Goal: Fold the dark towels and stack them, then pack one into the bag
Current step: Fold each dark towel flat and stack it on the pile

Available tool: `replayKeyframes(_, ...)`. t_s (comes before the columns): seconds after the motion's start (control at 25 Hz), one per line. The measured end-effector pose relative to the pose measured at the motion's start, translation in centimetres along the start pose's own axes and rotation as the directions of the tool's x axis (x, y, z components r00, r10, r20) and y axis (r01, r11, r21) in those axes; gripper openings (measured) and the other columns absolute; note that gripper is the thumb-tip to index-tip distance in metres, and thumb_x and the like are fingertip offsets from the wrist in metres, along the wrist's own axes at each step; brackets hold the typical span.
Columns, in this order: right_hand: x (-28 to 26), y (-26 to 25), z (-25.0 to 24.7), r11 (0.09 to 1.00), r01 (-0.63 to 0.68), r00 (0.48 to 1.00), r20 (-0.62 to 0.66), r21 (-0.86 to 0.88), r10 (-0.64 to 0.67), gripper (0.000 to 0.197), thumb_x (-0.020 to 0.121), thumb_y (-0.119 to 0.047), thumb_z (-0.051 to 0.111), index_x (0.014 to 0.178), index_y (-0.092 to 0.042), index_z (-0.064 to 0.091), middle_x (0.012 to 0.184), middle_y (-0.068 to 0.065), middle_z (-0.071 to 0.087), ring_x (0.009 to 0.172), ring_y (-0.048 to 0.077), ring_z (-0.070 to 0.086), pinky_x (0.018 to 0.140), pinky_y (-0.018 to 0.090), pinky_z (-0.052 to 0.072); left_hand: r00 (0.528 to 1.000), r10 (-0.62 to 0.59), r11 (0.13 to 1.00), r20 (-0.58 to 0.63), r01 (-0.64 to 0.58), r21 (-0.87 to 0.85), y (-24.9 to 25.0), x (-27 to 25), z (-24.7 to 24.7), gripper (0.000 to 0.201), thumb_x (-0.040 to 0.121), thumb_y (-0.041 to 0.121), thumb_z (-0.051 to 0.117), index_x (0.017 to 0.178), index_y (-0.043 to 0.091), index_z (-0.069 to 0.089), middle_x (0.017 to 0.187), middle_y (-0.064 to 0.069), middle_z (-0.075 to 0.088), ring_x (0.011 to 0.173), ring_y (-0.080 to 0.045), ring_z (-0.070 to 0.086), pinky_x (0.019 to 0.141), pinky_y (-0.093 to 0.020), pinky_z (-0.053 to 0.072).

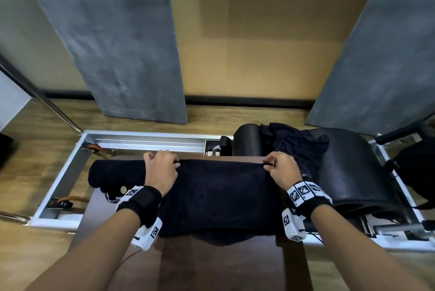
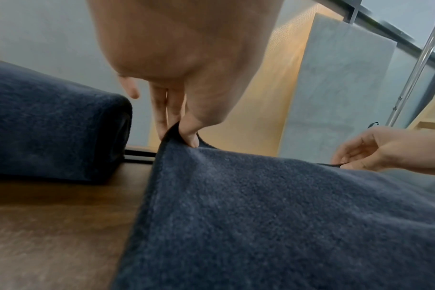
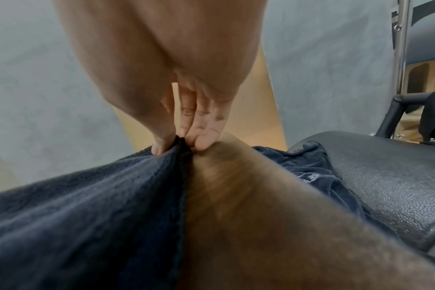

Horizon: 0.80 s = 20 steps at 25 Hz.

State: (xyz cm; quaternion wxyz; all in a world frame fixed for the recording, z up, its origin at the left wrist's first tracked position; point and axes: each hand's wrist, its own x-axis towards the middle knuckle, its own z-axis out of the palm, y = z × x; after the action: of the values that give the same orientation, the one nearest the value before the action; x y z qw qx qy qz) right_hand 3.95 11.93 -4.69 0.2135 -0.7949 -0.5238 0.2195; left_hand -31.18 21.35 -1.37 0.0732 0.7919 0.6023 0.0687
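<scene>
A dark navy towel (image 1: 219,196) lies spread across a brown wooden table (image 1: 219,267), its near edge hanging over the front. My left hand (image 1: 162,168) pinches its far left corner (image 2: 179,135) between thumb and fingers. My right hand (image 1: 281,168) pinches the far right corner (image 3: 180,147) the same way. A folded dark towel (image 1: 115,174) sits on the table to the left (image 2: 50,125). A crumpled dark cloth (image 1: 296,147) lies on the black padded seat to the right (image 3: 311,166).
A black padded carriage (image 1: 353,173) sits in a white metal frame (image 1: 141,139) behind and beside the table. A black bag (image 1: 416,173) is at the far right edge. Grey panels (image 1: 113,43) lean on the wall beyond.
</scene>
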Motion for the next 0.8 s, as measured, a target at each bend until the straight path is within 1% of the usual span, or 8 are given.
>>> replayKeyframes(0.12, -0.2, 0.1, -0.3, 0.999, -0.045, 0.999, 0.008, 0.007, 0.045, 0.013, 0.089, -0.015, 0.078, 0.102, -0.020, 0.078, 0.100, -0.001, 0.071, 0.099, 0.019, 0.065, 0.087, 0.032, 0.050, 0.996, 0.040, 0.993, -0.080, -0.049, -0.109, -0.5, -0.7, -0.4, 0.011, 0.100, 0.018, 0.069, 0.093, 0.025, 0.075, 0.094, 0.010, 0.067, 0.099, -0.016, 0.057, 0.091, -0.037, 0.024)
replayKeyframes(0.24, -1.3, 0.0, -1.5, 0.998, -0.067, 0.998, -0.007, -0.012, 0.067, 0.006, 0.088, -0.019, 0.080, 0.095, -0.018, 0.080, 0.086, -0.005, 0.068, 0.096, 0.021, 0.066, 0.080, 0.027, 0.042, 0.981, 0.051, 0.955, -0.188, -0.103, -0.278, -1.2, -2.0, -1.2, 0.013, 0.096, 0.014, 0.074, 0.095, 0.026, 0.073, 0.090, 0.012, 0.064, 0.095, -0.015, 0.057, 0.088, -0.034, 0.021)
replayKeyframes(0.36, -3.2, -0.9, -3.5, 1.000, -0.019, 0.998, -0.068, -0.007, 0.018, 0.007, 0.085, -0.018, 0.083, 0.084, -0.016, 0.077, 0.080, -0.006, 0.060, 0.088, 0.023, 0.064, 0.076, 0.031, 0.043, 0.975, 0.007, 0.893, -0.222, -0.105, -0.437, -1.8, -3.3, -2.2, 0.028, 0.093, 0.011, 0.077, 0.115, 0.027, 0.070, 0.094, 0.013, 0.062, 0.096, -0.014, 0.059, 0.093, -0.032, 0.027)
replayKeyframes(0.4, -4.0, -1.3, -4.3, 1.000, 0.000, 0.995, -0.099, 0.031, 0.003, 0.010, 0.084, -0.016, 0.085, 0.082, -0.016, 0.075, 0.082, -0.003, 0.061, 0.084, 0.023, 0.063, 0.076, 0.034, 0.046, 0.974, -0.007, 0.876, -0.228, -0.104, -0.472, -2.0, -3.9, -2.7, 0.027, 0.093, 0.012, 0.078, 0.114, 0.027, 0.070, 0.096, 0.014, 0.064, 0.098, -0.015, 0.060, 0.096, -0.034, 0.030)
replayKeyframes(0.48, -6.1, -2.4, -6.2, 0.986, 0.053, 0.987, -0.159, 0.158, -0.027, 0.016, 0.082, -0.009, 0.085, 0.079, -0.017, 0.072, 0.082, 0.002, 0.066, 0.074, 0.025, 0.064, 0.072, 0.038, 0.054, 0.968, -0.020, 0.841, -0.252, -0.120, -0.527, -2.5, -5.1, -4.1, 0.012, 0.091, 0.015, 0.080, 0.097, 0.024, 0.074, 0.095, 0.015, 0.068, 0.102, -0.017, 0.063, 0.102, -0.046, 0.040)
replayKeyframes(0.56, -8.6, -3.6, -8.1, 0.955, 0.116, 0.974, -0.221, 0.273, -0.055, 0.021, 0.083, -0.002, 0.083, 0.078, -0.017, 0.070, 0.075, 0.007, 0.070, 0.058, 0.028, 0.064, 0.058, 0.034, 0.057, 0.960, -0.036, 0.794, -0.279, -0.142, -0.591, -2.9, -6.5, -5.7, 0.013, 0.089, 0.017, 0.083, 0.086, 0.025, 0.074, 0.091, 0.014, 0.070, 0.098, -0.017, 0.064, 0.100, -0.052, 0.046)
replayKeyframes(0.72, -13.0, -6.1, -11.7, 0.923, 0.204, 0.943, -0.317, 0.325, -0.097, 0.018, 0.089, 0.000, 0.077, 0.080, -0.014, 0.069, 0.055, -0.001, 0.065, 0.039, 0.022, 0.059, 0.043, 0.026, 0.049, 0.937, -0.041, 0.710, -0.346, -0.216, -0.671, -3.1, -9.2, -9.9, 0.031, 0.085, 0.013, 0.086, 0.078, 0.036, 0.068, 0.086, 0.011, 0.070, 0.088, -0.005, 0.065, 0.086, -0.030, 0.051)
replayKeyframes(0.8, -15.2, -7.5, -13.6, 0.916, 0.244, 0.921, -0.372, 0.319, -0.116, 0.019, 0.092, -0.001, 0.074, 0.080, -0.016, 0.069, 0.052, 0.002, 0.064, 0.037, 0.022, 0.059, 0.041, 0.025, 0.047, 0.924, -0.008, 0.716, -0.382, -0.261, -0.647, -3.1, -10.7, -12.5, 0.032, 0.084, 0.013, 0.087, 0.078, 0.038, 0.068, 0.085, 0.010, 0.070, 0.087, -0.006, 0.065, 0.083, -0.027, 0.051)
